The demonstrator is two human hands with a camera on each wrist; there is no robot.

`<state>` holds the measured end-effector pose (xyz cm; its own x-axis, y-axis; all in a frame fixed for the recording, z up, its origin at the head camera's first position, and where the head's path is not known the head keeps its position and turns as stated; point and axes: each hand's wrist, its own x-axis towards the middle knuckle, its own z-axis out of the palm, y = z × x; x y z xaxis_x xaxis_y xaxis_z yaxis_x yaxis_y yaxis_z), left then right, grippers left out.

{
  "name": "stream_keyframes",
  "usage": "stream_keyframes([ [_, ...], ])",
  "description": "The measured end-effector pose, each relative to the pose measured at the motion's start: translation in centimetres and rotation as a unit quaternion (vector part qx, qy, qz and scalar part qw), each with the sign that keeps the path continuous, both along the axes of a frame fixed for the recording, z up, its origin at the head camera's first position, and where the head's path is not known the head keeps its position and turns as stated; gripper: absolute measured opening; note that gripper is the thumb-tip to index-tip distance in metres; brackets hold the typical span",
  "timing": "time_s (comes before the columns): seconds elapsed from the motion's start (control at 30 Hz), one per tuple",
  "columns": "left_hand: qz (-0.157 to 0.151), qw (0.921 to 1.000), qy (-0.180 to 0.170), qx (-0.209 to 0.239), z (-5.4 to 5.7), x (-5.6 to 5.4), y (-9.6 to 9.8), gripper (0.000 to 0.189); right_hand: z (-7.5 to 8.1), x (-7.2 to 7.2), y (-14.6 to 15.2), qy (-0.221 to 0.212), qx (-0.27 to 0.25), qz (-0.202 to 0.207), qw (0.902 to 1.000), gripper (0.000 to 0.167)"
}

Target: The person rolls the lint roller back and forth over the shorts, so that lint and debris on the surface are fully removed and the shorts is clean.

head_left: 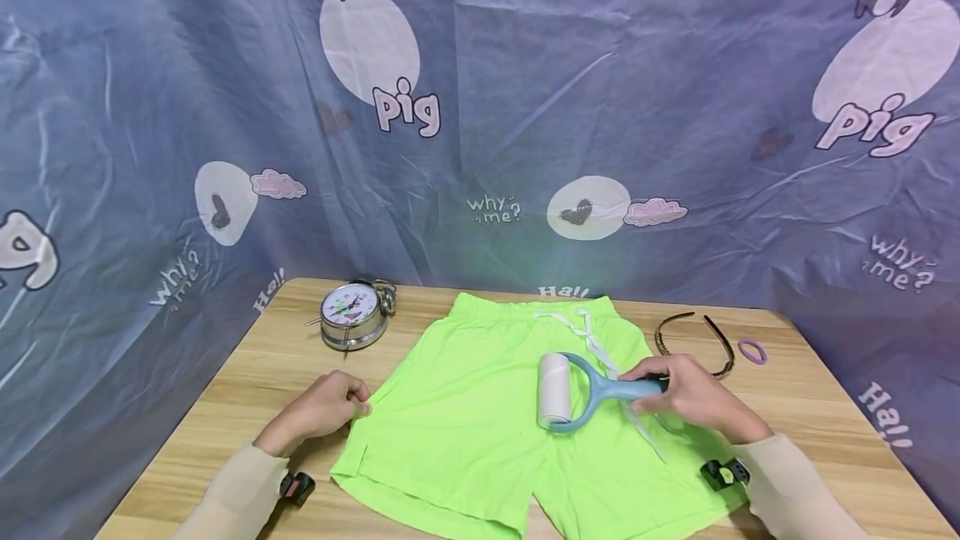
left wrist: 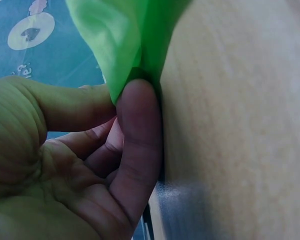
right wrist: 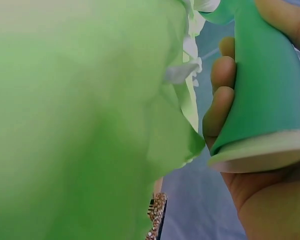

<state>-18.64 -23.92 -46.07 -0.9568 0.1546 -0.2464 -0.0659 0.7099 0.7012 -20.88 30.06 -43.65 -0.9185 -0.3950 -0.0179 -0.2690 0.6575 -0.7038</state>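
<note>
Neon green shorts [head_left: 465, 407] lie spread on the wooden table, their white drawstring [head_left: 592, 340] loose near the waistband. My left hand [head_left: 322, 408] pinches the left side edge of the shorts between thumb and index finger; the left wrist view shows the pinched green cloth [left wrist: 117, 45] close up. In my right hand [head_left: 693, 394] is a lint roller with a blue handle [head_left: 622, 390], gripped with the fingers curled round it. Its white roll [head_left: 555, 390] is over the middle of the shorts. The handle [right wrist: 270, 80] looks green in the right wrist view.
An alarm clock [head_left: 352, 315] lies face up at the back left. At the back right are a dark headband [head_left: 731, 357], partly behind my right hand, and a purple hair tie [head_left: 752, 352]. A printed blue cloth [head_left: 495, 123] hangs behind the table [head_left: 232, 390].
</note>
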Motion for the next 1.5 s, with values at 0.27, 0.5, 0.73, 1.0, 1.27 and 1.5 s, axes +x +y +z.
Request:
stream_keyframes([
  [0.27, 0.0, 1.0, -0.003, -0.001, 0.1, 0.1, 0.1, 0.005, -0.2, 0.0, 0.8, 0.015, -0.005, 0.007, 0.9999, 0.03],
  [0.5, 0.006, 1.0, -0.002, -0.001, 0.0, 0.1, 0.2, 0.006, -0.1, 0.3, 1.3, 0.018, -0.001, 0.006, 0.9998, 0.03],
  [0.73, 0.001, 1.0, 0.006, -0.003, 0.3, 0.2, 0.2, 0.006, 0.6, 0.8, 1.8, 0.016, -0.002, 0.005, 0.9999, 0.029],
  [1.0, -0.004, 1.0, 0.002, -0.001, 0.4, 0.1, 0.1, 0.005, 0.7, 1.6, 3.4, 0.013, -0.008, -0.005, 0.9999, 0.028],
  [1.27, -0.003, 1.0, 0.002, -0.001, 0.5, 0.2, 0.2, 0.006, 0.7, 2.4, 5.3, 0.034, 0.005, -0.012, 0.9993, 0.029],
  [1.5, 0.003, 1.0, 0.006, -0.002, 0.6, 0.3, 0.4, 0.006, 1.0, 3.2, 6.4, 0.044, 0.013, -0.014, 0.9988, 0.028],
])
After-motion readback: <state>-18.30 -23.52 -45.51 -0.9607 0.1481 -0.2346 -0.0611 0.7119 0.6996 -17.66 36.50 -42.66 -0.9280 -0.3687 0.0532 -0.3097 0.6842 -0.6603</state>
